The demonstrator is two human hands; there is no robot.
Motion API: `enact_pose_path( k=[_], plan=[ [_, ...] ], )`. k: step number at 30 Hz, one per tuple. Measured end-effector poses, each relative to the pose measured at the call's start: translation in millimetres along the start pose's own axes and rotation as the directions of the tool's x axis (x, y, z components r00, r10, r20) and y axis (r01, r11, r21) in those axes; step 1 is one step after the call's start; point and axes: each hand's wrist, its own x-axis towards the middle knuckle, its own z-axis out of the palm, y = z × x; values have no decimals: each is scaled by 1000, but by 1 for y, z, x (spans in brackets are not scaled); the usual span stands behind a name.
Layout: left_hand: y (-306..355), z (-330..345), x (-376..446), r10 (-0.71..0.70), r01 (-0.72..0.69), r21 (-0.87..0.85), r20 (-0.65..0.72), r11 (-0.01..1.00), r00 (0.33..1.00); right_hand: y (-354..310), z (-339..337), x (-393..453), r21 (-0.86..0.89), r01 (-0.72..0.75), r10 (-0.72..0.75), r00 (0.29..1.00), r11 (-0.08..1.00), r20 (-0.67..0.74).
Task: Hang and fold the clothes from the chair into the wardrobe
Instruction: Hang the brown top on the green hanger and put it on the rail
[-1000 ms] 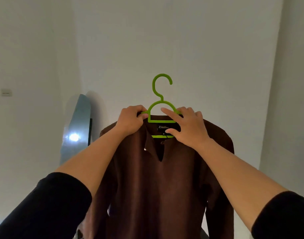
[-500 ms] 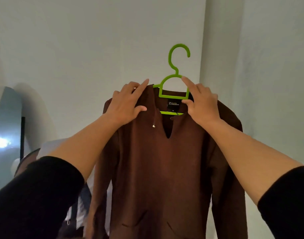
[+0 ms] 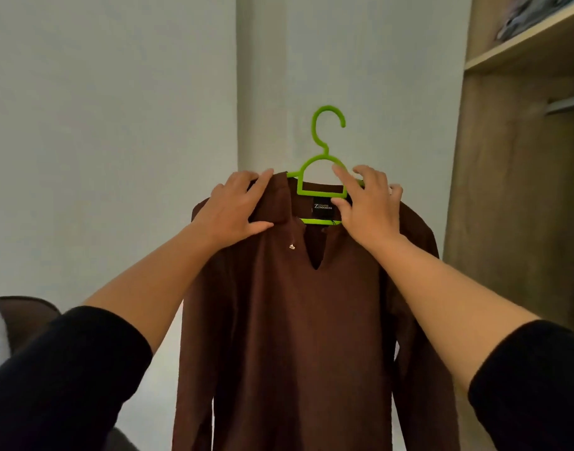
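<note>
A black neck label (image 3: 323, 207) with small white lettering, seemingly "Z" and "INDONESIA", sits inside the collar of a long-sleeved dark brown shirt (image 3: 298, 336). The shirt hangs on a bright green plastic hanger (image 3: 321, 170), held up in the air. The left hand (image 3: 238, 211) pinches the shirt's shoulder and collar, thumb below. The right hand (image 3: 368, 208) grips the hanger's frame and the other shoulder. A light wooden wardrobe (image 3: 519, 196) stands to the right of the right hand.

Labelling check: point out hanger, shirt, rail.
hanger (image 3: 328, 116): head view, top of its green hook.
shirt (image 3: 298, 336): head view, middle of its brown front.
rail (image 3: 567, 104): head view, metal bar inside the wardrobe.
</note>
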Motion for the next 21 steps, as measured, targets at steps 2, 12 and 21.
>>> enact_pose_path(
  k=[2, 12, 21],
  plan=[
    [22, 17, 16, 9, -9, -7, -23, 1000, 1000, 17, 1, 0, -45, 80, -82, 995, 996, -48],
    [98, 71, 78, 95, -100, -60, -92, 993, 991, 92, 16, 13, -248, 108, -124, 991, 963, -49],
    [129, 125, 145, 183, -210, -174, -162, 962, 970, 167, 39, 24, -290, -1, -40, 990, 957, -134]
  ],
)
